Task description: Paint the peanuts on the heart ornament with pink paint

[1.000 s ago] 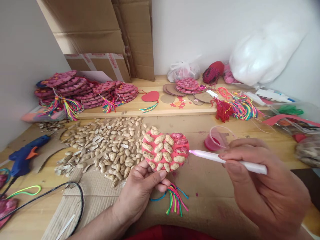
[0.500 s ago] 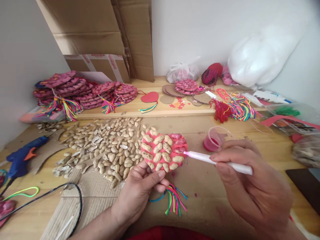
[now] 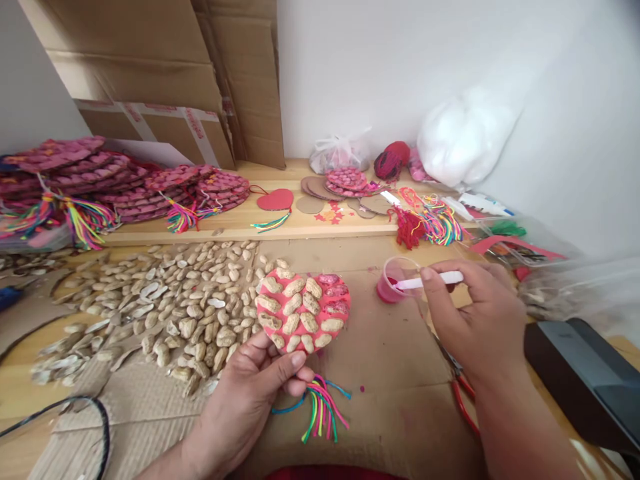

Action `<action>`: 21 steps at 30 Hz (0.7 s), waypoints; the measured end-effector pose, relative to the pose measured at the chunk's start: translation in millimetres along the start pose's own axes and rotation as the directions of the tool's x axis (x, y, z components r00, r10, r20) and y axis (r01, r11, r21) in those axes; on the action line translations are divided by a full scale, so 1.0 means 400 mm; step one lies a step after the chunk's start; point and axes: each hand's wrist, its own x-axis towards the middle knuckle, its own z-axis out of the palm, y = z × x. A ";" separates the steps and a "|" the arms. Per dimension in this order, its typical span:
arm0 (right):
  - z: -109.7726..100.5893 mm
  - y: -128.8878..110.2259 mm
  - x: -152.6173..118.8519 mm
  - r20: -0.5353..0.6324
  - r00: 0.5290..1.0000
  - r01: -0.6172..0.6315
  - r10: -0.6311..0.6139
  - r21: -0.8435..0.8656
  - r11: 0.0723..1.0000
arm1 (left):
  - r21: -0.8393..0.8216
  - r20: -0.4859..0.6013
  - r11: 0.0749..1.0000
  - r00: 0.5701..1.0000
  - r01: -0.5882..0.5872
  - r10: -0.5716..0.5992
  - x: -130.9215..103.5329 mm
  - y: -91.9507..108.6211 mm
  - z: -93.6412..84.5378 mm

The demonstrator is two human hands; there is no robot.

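Head view: my left hand is closed on the lower edge of a peanut heart, thumb in front and fingers behind. The heart is held up just above the cardboard sheet, its face toward me, rows of peanuts on its red ground; three on the upper right are stained pink and the others are bare tan. A bright tassel fans out just below my fingers. My right hand pinches a slim white pen between thumb and fingers, with its tip inside a clear cup that has pink liquid in the bottom; whether the tip touches the liquid I cannot tell. Beside my right wrist lies a red-handled tool, partly hidden, and past it stands a black box.

To the left of the heart, a wide heap of peanuts covers the cardboard and the worktop, with a black cord curling nearer me. On the raised shelf behind are stacks of pink pieces, a plain red heart, small stars, coloured cords and a yarn ball.
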 end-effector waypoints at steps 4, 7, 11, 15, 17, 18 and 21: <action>0.019 0.005 -0.002 0.015 1.000 0.024 -0.023 -0.062 0.998 | 0.007 0.029 1.000 1.000 0.003 -0.003 -0.003 -0.002 0.005; 0.029 0.012 -0.001 0.037 0.999 0.010 -0.008 -0.064 0.998 | 0.025 0.052 0.999 0.998 -0.020 0.019 -0.005 -0.009 0.012; 0.040 0.013 -0.001 0.058 0.998 -0.017 0.021 -0.067 0.998 | 0.031 0.054 0.999 0.998 -0.028 0.027 -0.011 -0.027 0.024; 0.044 0.012 -0.001 0.048 0.999 -0.006 0.010 -0.072 0.997 | 0.020 0.058 1.000 0.998 -0.023 0.021 -0.014 -0.041 0.052; 0.046 0.014 -0.001 0.042 0.999 -0.002 0.005 -0.073 0.997 | -0.001 0.063 0.999 0.997 -0.032 0.032 -0.008 -0.044 0.071; 0.047 0.015 -0.002 0.038 0.999 -0.001 0.004 -0.074 0.997 | -0.009 0.067 0.999 0.997 -0.041 0.042 -0.003 -0.045 0.080; 0.048 0.016 -0.003 0.035 0.999 0.003 0.000 -0.074 0.997 | -0.021 0.089 0.997 0.994 -0.069 0.070 0.018 -0.053 0.105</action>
